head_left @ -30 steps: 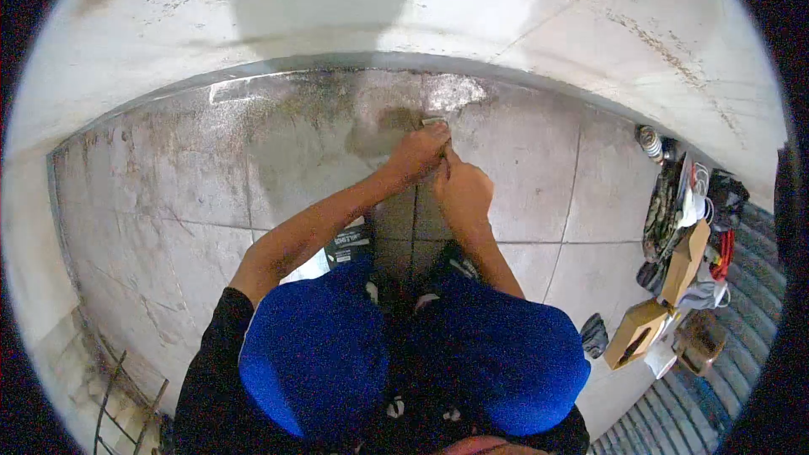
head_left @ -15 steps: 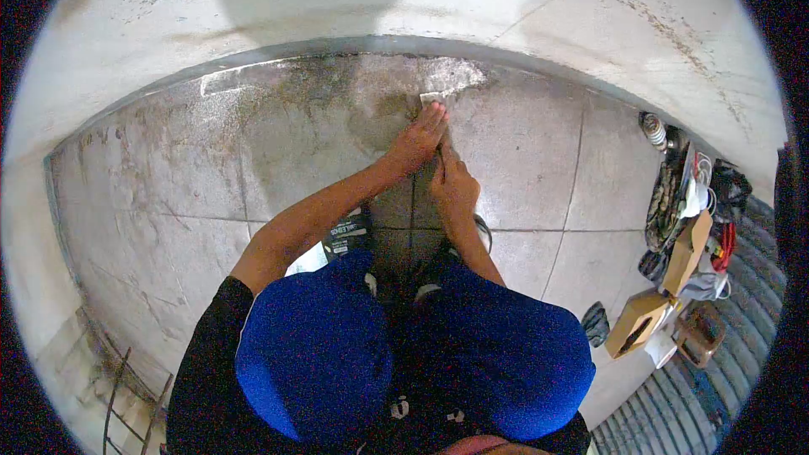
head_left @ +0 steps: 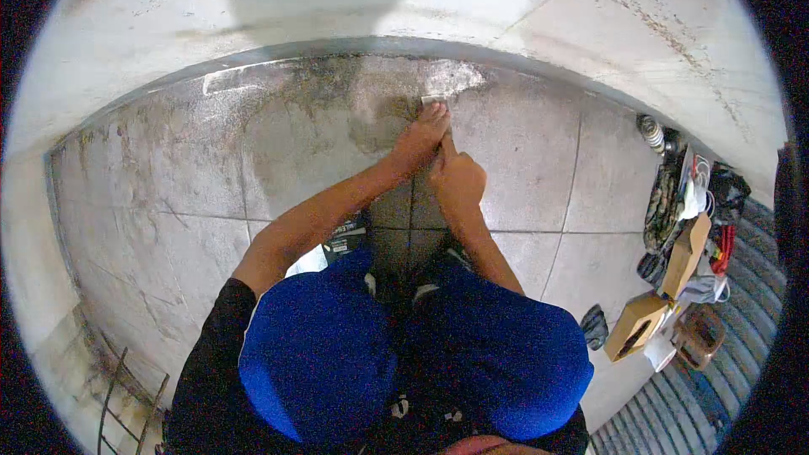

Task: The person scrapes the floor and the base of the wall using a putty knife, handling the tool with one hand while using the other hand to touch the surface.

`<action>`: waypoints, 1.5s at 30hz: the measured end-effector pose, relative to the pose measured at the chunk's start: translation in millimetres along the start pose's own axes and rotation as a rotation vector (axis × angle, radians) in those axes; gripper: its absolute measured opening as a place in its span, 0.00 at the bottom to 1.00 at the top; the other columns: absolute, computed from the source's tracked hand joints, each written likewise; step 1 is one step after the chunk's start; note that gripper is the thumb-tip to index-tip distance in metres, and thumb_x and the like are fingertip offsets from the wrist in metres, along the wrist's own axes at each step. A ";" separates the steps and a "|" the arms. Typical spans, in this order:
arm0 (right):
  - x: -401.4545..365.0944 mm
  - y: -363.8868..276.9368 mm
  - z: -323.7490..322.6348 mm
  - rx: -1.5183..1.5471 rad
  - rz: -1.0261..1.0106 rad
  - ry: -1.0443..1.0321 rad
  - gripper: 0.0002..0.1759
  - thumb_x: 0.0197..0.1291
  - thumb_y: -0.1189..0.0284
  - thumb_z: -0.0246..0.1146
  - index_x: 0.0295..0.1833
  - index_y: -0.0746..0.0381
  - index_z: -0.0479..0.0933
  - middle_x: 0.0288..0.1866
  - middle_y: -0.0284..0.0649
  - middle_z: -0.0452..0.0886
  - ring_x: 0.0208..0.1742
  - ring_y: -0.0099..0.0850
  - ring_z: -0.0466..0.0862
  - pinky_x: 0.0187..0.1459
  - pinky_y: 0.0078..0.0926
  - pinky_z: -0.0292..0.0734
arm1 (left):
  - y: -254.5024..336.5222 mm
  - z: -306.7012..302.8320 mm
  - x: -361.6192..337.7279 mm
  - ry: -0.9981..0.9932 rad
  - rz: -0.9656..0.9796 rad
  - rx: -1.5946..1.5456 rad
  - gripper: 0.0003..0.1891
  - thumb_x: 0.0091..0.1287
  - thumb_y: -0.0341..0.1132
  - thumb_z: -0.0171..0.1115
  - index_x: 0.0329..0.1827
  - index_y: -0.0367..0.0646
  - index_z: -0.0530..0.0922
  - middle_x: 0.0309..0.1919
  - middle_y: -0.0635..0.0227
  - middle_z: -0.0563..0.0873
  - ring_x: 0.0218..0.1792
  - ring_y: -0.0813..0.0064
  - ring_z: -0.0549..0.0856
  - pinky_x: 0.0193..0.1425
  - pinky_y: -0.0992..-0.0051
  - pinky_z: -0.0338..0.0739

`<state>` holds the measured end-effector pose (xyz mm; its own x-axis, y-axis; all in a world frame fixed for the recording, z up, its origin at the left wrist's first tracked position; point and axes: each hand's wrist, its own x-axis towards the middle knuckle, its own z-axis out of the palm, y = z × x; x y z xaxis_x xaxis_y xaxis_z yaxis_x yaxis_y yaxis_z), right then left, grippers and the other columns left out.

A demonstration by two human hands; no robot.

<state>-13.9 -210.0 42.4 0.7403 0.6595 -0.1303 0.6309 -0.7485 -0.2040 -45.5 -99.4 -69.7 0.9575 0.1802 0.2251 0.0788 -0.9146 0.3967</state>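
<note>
A scraper [head_left: 434, 99] with a pale, wide blade and a handle lies low against the tiled floor [head_left: 522, 160], its blade towards the wall. My left hand [head_left: 424, 133] has its fingers together, pressed down on the tool just behind the blade. My right hand [head_left: 460, 182] is closed round the handle, nearer my body. Just beyond the blade is a whitish scraped patch [head_left: 453, 77] on the floor. Brownish stains spread to the left of it. The fingers hide most of the scraper.
A whitish wall [head_left: 472, 0] curves along the far side. At right lie open cardboard boxes [head_left: 636, 326], a brown plastic container [head_left: 699, 337], a dark glove [head_left: 595, 326] and assorted bags beside a corrugated shutter [head_left: 742, 286]. A metal rack [head_left: 126, 404] stands at lower left.
My right hand and forearm have shifted slightly to the right, tilting the handle a little. The left hand stays in nearly the same place on the scraper.
</note>
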 end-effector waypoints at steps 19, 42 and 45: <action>37.4 -7.8 -15.5 0.053 -0.058 -0.076 0.19 0.56 0.65 0.57 0.53 0.58 0.75 0.23 0.46 0.82 0.25 0.45 0.83 0.29 0.44 0.78 | -13.1 -33.8 22.7 -0.140 -0.124 -0.246 0.18 0.58 0.32 0.58 0.52 0.39 0.74 0.50 0.49 0.81 0.45 0.53 0.84 0.48 0.54 0.78; 29.3 -10.3 -28.0 0.078 -0.003 -0.099 0.11 0.58 0.65 0.55 0.37 0.60 0.79 0.26 0.48 0.82 0.28 0.46 0.83 0.32 0.44 0.79 | -12.5 -26.1 22.3 0.100 -0.006 -0.318 0.15 0.56 0.34 0.59 0.45 0.39 0.79 0.45 0.50 0.83 0.39 0.52 0.85 0.42 0.60 0.82; 40.9 -15.9 -25.0 0.103 0.017 -0.160 0.11 0.56 0.65 0.56 0.37 0.60 0.79 0.25 0.47 0.82 0.28 0.46 0.84 0.32 0.44 0.79 | -23.8 -21.4 22.4 0.091 -0.062 -0.340 0.15 0.55 0.34 0.59 0.46 0.40 0.79 0.45 0.50 0.83 0.41 0.51 0.84 0.46 0.58 0.80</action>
<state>12.1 -172.8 64.5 0.6994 0.6553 -0.2854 0.5853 -0.7542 -0.2975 -31.9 -65.8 -55.0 0.9240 0.2772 0.2633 0.0247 -0.7305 0.6824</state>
